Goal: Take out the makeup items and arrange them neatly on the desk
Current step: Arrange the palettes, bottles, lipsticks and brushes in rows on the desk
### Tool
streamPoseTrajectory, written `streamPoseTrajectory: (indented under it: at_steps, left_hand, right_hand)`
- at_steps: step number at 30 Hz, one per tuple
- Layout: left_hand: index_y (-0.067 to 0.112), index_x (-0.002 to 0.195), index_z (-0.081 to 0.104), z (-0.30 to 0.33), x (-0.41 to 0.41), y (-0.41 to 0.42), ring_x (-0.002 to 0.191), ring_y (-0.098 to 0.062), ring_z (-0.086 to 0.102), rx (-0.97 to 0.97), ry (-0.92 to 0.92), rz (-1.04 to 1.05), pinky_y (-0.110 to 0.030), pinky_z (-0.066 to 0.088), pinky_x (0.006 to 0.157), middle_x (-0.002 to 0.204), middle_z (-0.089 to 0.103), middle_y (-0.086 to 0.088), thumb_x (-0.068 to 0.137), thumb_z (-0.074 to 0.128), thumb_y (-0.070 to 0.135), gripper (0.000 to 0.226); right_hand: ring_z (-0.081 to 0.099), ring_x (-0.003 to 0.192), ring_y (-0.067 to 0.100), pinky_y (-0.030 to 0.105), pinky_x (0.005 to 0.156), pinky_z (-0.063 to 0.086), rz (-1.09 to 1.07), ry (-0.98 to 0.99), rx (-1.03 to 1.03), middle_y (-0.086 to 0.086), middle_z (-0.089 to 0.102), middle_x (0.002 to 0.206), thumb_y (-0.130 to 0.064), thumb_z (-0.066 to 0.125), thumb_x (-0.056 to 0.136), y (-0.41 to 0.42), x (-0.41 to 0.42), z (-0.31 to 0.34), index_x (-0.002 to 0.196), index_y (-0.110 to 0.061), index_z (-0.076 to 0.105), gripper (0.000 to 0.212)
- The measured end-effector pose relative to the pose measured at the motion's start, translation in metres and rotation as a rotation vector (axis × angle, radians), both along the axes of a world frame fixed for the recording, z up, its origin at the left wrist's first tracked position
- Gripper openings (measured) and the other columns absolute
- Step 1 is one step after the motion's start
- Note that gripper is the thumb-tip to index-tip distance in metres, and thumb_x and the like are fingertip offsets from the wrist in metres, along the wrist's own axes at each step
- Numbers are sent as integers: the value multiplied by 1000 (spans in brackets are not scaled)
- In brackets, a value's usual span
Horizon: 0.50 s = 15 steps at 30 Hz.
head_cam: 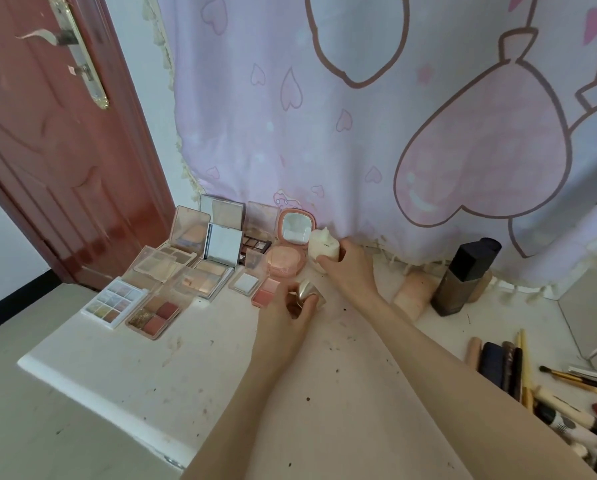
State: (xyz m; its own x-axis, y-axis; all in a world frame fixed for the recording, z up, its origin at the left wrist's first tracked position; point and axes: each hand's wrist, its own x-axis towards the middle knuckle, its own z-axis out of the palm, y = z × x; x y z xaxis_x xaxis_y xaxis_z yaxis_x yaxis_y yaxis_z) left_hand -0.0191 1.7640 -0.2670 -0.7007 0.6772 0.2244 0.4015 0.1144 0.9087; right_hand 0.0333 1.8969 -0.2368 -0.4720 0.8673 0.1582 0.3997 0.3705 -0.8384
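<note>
Toward the far edge of the white desk (117,368), the right hand (350,268) grips the upright cream-white bottle (321,249) beside the round pink compact (285,261), while the left hand (283,317), nearer, holds a small gold cap (307,292).

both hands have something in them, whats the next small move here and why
Probably set the cream bottle upright where the right hand holds it, right of the round pink compact, then let go. It already sits at the end of the back row of open palettes by the curtain. The left hand grips a small gold item that needs a spot next.
</note>
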Motion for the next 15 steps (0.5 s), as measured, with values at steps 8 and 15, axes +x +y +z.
streamPoseTrajectory:
  at_steps: [8,15]
  left_hand:
    - [22,96,57,2,1,-1,66,10,53,-18,4,9,-2,37,61,72,59,13,83,66,26,16]
    - [20,93,57,3,7,1,65,5,54,-62,60,132,1,35,61,68,55,16,83,65,27,15]
  right_hand:
    - [56,99,28,32,78,42,1,-30,21,11,62,106,-15,62,80,16,-1,5,114,-6,58,35]
    - [55,102,25,37,86,46,-33,14,-17,9,61,108,-15,64,81,17,0,0,111,-7,56,32]
